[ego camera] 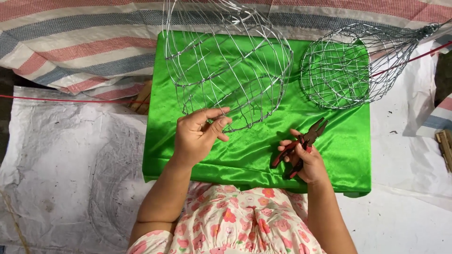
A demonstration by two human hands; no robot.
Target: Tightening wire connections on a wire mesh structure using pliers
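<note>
A large wire-mesh frame (pixel 226 61) stands on a bright green cloth (pixel 329 127) that covers a low surface. My left hand (pixel 200 134) pinches the frame's lower rim wire between thumb and fingers. My right hand (pixel 306 160) grips a pair of pliers (pixel 301 143) with red and black handles, jaws pointing up and to the right, resting over the cloth and apart from the frame. A second, finished wire basket (pixel 348 66) lies on its side at the cloth's right corner.
A white plastic sheet (pixel 70 155) covers the floor around the cloth. A striped red, blue and white tarp (pixel 84 42) lies behind. A thin red cord (pixel 70 99) runs along the left. Wooden pieces (pixel 445 146) sit at the right edge.
</note>
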